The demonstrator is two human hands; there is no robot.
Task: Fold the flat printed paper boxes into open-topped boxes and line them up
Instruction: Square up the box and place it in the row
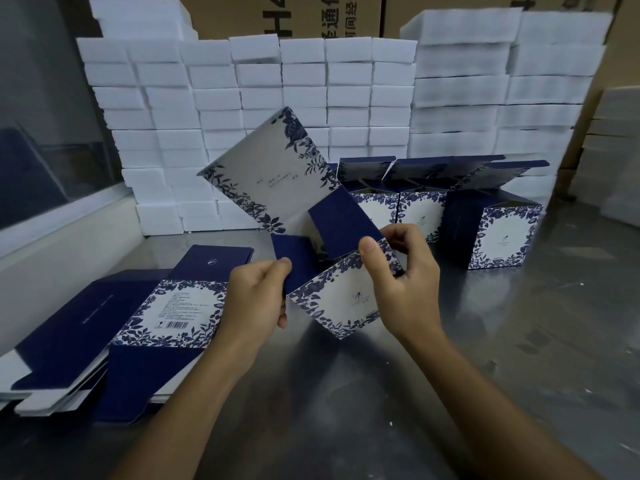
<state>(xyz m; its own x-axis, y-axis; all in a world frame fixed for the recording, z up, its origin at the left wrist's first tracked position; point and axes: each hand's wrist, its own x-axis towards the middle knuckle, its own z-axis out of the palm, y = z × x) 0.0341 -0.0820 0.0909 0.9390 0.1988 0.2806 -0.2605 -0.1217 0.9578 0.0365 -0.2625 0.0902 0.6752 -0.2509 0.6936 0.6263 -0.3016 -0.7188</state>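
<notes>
A grey metal table (450, 358) is carrying everything here, its dull surface throwing back soft reflections. On its left part, a loose stack of flat printed boxes (114, 341) is lying spread out, navy panels and blue-leaf borders facing up, the top one showing a barcode. Toward the back right, a row of folded boxes (450, 216) is standing upright side by side, tops open and lid flaps sticking up. Behind them, along the table's far edge, stacks of white foam blocks (311, 81) are rising like a wall. More pale stacks (620, 150) are sitting at the far right.
</notes>
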